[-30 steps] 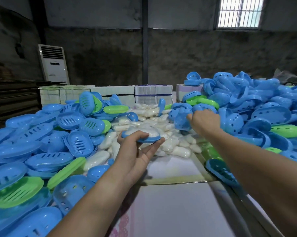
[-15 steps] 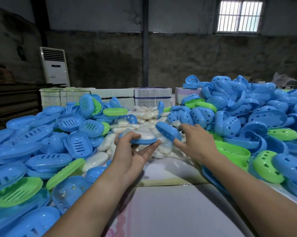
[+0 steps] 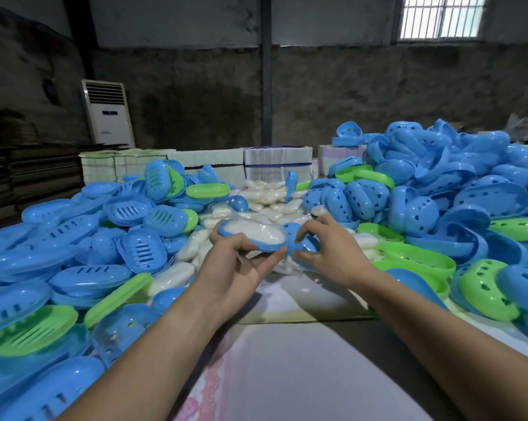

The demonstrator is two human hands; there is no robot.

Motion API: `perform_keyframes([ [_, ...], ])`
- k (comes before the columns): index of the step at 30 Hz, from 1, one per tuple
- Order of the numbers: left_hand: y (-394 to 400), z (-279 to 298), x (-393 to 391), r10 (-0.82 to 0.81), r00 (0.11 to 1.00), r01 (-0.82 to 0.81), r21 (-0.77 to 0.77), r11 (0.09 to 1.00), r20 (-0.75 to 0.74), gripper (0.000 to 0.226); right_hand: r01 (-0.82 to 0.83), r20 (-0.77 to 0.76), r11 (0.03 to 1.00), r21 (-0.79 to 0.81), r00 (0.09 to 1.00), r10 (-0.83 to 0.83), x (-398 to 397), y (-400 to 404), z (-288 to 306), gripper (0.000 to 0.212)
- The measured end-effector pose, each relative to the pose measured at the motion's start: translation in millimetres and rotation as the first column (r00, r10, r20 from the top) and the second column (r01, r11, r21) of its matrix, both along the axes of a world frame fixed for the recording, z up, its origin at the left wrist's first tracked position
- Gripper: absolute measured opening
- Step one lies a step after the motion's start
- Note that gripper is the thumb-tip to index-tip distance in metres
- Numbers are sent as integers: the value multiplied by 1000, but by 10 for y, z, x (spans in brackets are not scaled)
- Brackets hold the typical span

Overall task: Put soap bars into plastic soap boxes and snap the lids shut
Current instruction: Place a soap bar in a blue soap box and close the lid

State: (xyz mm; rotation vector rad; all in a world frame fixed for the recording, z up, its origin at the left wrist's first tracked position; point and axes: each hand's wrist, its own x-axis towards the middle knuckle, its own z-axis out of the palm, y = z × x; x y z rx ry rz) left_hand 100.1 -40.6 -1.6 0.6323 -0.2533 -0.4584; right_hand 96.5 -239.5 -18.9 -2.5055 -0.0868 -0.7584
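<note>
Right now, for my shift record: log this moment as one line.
left hand: holds blue tray with soap bar | right hand: holds blue lid beside it | lid: not on

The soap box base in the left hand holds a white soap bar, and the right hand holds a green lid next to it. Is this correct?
Not fully. In the head view the right hand holds a blue lid, not a green one. The rest stands: the left hand holds the soap box base with a white soap bar in it, and the lid is next to it.
</note>
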Motion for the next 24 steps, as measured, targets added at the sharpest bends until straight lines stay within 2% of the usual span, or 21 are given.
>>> perform_keyframes([
  [3,-2,-4,-43,-54,995,54,4,999,84,66,31,-99,999,8,995,-30,-33,-10,34,56],
  [7,-1,-52,-47,-137,973,130,48,990,188,86,49,-181,999,-4,982,-49,-73,-5,-10,69],
  [9,-3,-64,-41,-164,963,158,46,986,215,88,56,-124,998,-5,991,-56,-103,16,-4,69],
  [11,-6,-68,-34,-179,956,172,50,984,234,89,46,-40,988,151,998,-40,-142,30,72,63],
  [12,-8,-70,-28,-175,955,166,58,984,241,90,25,-11,957,289,1000,-23,-171,40,125,61],
  [14,-11,-62,-16,-148,959,138,60,989,240,85,-53,37,836,547,999,40,-242,76,220,57],
  [16,-8,-55,-1,-128,968,123,37,992,217,79,-143,96,727,672,990,106,-288,115,281,48],
  [19,-4,-54,16,-117,973,118,7,993,201,74,-250,154,645,723,967,202,-351,201,335,44],
  [24,-4,-71,10,-118,946,94,94,991,301,73,-342,175,668,661,936,306,-399,346,288,44],
])
